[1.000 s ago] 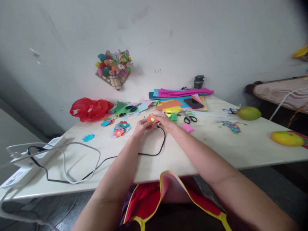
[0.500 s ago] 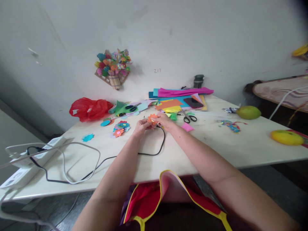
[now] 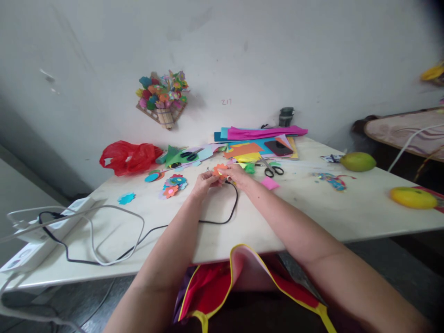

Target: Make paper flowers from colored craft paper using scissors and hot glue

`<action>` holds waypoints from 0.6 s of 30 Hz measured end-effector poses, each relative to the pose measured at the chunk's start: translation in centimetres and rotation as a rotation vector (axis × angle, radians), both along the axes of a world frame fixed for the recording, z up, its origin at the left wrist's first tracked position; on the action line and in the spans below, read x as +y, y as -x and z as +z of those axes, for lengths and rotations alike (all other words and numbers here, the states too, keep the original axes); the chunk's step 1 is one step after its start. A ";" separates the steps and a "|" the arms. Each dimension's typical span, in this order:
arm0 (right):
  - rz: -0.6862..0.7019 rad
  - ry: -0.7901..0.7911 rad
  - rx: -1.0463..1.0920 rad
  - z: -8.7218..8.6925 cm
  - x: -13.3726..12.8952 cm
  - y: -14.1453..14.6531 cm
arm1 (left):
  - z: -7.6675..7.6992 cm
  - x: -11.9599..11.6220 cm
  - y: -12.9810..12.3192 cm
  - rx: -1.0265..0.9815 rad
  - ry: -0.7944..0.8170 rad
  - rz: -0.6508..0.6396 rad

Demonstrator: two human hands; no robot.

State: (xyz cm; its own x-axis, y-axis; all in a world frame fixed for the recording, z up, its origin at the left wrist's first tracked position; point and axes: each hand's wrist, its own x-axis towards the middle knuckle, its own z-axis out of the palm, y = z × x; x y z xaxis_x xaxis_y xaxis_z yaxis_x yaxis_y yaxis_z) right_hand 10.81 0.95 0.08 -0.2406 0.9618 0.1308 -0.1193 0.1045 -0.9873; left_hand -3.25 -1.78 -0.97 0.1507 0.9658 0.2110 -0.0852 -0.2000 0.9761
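An orange paper flower (image 3: pixel 219 170) is held between both hands over the white table. My left hand (image 3: pixel 205 181) pinches its left and lower side, fingers closed. On its right, my right hand (image 3: pixel 236 175) grips the flower with thumb and fingers together. A black cable (image 3: pixel 237 201) runs from beneath my right hand in a curve toward the left. Left of my hands lies a pile of paper flowers (image 3: pixel 175 185) in blue, red and orange. Scissors with black handles (image 3: pixel 274 171) and a pink paper piece (image 3: pixel 270 183) are to the right.
A red plastic bag (image 3: pixel 130 157) and more scissors (image 3: pixel 189 156) lie behind on the left. Coloured sheets (image 3: pixel 249 149) carry a phone (image 3: pixel 278 148). A power strip (image 3: pixel 48 233) with cables is at left; a green fruit (image 3: pixel 358 162) and yellow fruit (image 3: pixel 413 198) at right.
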 end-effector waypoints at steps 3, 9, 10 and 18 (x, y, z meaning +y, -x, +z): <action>0.006 0.007 -0.003 -0.1 0.0 0.1 | 0.0 0.0 -0.1 0.008 0.000 0.022; 0.019 0.019 -0.017 -0.2 0.2 0.1 | -0.1 0.1 0.0 -0.013 -0.008 0.011; 0.031 0.024 -0.019 -0.1 0.3 0.0 | -0.2 0.2 0.1 -0.016 -0.008 0.010; 0.040 0.003 -0.010 0.3 0.7 -1.1 | -0.1 0.2 0.2 0.008 0.007 0.016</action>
